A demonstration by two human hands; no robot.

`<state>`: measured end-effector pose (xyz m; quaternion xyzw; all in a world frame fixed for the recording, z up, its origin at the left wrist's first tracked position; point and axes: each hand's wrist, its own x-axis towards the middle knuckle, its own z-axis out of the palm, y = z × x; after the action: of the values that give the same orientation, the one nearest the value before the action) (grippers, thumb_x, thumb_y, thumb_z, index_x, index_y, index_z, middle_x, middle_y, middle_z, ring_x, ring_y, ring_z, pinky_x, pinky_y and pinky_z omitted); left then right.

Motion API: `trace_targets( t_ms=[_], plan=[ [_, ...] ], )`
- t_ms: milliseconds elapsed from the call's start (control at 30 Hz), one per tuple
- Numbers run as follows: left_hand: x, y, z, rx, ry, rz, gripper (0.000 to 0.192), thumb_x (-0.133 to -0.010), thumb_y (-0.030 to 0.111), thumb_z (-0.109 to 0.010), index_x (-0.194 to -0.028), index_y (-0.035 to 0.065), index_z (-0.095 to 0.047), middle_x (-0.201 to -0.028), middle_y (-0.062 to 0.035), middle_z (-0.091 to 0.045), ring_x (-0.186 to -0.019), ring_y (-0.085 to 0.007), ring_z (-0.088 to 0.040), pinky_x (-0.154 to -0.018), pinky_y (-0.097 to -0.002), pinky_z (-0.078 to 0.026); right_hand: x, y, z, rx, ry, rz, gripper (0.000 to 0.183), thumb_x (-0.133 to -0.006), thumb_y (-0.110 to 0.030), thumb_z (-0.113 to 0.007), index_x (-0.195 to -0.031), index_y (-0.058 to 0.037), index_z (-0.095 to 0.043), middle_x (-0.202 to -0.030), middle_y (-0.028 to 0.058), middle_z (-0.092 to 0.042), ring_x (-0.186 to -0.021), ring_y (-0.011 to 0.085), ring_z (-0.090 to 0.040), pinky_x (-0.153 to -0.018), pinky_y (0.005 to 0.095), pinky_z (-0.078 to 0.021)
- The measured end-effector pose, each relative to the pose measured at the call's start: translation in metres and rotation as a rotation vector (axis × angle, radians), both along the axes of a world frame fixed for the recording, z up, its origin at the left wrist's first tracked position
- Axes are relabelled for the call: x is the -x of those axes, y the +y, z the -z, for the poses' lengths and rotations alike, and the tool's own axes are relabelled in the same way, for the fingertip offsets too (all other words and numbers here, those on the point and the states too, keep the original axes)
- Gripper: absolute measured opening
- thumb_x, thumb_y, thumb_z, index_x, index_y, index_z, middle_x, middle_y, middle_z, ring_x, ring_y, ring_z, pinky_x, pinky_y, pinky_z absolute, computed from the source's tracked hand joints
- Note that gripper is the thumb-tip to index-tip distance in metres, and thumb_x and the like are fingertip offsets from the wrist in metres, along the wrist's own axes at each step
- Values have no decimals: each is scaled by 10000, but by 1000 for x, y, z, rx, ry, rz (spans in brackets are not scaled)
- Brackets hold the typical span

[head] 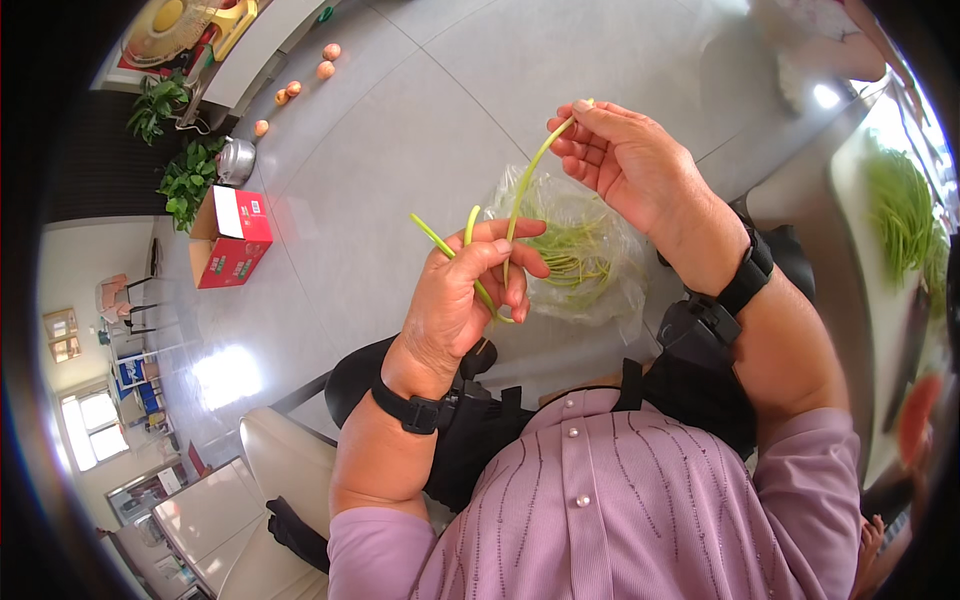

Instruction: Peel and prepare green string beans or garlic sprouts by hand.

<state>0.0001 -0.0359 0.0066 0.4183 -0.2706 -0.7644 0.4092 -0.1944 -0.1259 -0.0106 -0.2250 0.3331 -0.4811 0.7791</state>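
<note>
Several green plant stems are in my left hand (465, 289), pinched between thumb and fingers; one short stem (433, 234) sticks out to the upper left. A longer pale green stem (531, 166) curves up from the left fingertips to my right hand (626, 161), whose thumb and forefinger pinch its upper end. The other right fingers are loosely curled. Below and beyond both hands, a clear plastic bag (619, 289) lies open on the floor with a pile of thin green stems (574, 255) in it.
At the right is a table edge (851, 225) with a heap of green stems (900, 214). A red cardboard box (244, 240), a metal kettle (237, 160), potted plants (184, 184) and several round fruits (325, 70) are at the left. Another person's hand (871, 536) shows lower right.
</note>
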Motion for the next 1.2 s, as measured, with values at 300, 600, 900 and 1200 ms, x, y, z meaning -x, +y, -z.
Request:
trace_targets(
  t_ms=[300, 600, 900, 1200],
  plan=[
    [2, -3, -5, 124, -238, 35, 286, -845, 104, -489, -1055, -81, -548, -799, -186, -633, -528, -180, -575, -500, -324, -515, -15, 12, 9, 7, 112, -322, 271, -914, -284, -559, -1032, -44, -601, -927, 31, -632, -835, 108, -603, -702, 218, -469],
    [2, -1, -4, -61, -205, -44, 227, -824, 76, -480, -974, -77, -555, -745, -196, -616, -519, -206, -570, -498, -366, -532, -22, 17, -10, 269, 321, -303, 228, -908, -245, -575, -1005, -44, -623, -902, 38, -626, -790, 95, -587, -710, 229, -475],
    [20, 1, -5, 34, -80, -94, 241, -902, 117, -434, -1008, -62, -557, -817, -194, -618, -599, -238, -624, -609, -402, -569, -19, 20, 0, 47, 252, -252, 182, -911, -201, -566, -938, -29, -621, -875, 41, -622, -755, 94, -577, -684, 234, -489],
    [9, -1, -3, 37, -207, 36, 249, -915, 160, -456, -988, -55, -557, -793, -159, -625, -605, -207, -635, -597, -374, -570, -27, 38, -1, 685, 765, -123, 116, -801, -85, -661, -883, -42, -591, -856, 29, -607, -744, 150, -581, -635, 284, -486]
  ],
)
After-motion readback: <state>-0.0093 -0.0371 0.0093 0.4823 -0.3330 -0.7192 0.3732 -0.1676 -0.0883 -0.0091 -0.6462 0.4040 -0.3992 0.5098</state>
